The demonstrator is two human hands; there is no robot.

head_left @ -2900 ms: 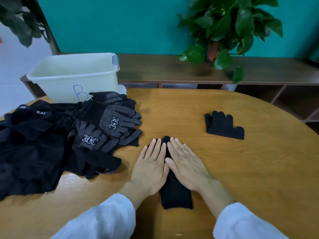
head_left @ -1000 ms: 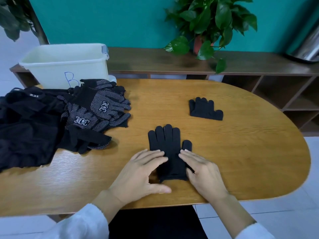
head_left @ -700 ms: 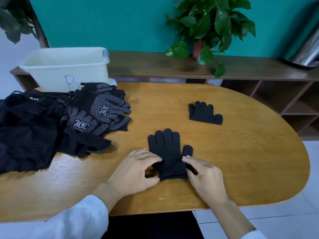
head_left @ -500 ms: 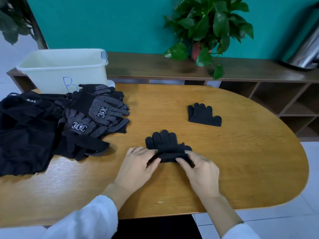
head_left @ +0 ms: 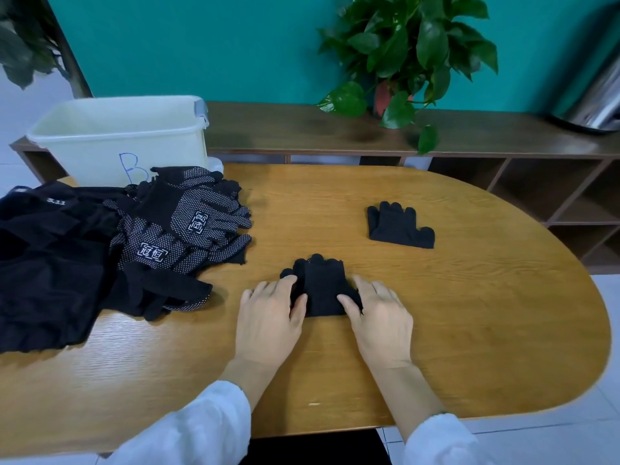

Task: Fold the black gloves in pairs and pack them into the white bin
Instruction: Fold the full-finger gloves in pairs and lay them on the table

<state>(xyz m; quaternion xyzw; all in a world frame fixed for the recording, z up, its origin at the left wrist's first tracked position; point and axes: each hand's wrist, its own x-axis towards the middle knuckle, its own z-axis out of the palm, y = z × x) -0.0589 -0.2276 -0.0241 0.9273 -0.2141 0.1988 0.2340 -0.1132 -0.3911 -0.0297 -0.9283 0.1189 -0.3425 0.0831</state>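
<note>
A folded pair of black gloves [head_left: 322, 290] lies on the wooden table [head_left: 469, 313] in front of me, cuff end doubled over the fingers. My left hand [head_left: 268, 317] rests on its left edge, thumb on the fabric. My right hand [head_left: 380, 317] lies flat against its right edge, thumb on the fold. Another folded black pair [head_left: 399, 226] lies further back to the right. A pile of black gloves with white dots [head_left: 188, 226] sits to the left. The white bin [head_left: 114, 142], marked with a blue B, stands at the back left.
Black cloth items [head_left: 50, 263] cover the table's left end beside the glove pile. Behind the table runs a dark wooden shelf [head_left: 335, 132] with a potted plant [head_left: 402, 52] and a metal container [head_left: 597, 102]. The table's rounded right end borders tiled floor.
The flat pair of gloves has been folded in half, cuff brought up over the fingers. Both hands went from pinching the cuff to lying on the folded bundle's sides.
</note>
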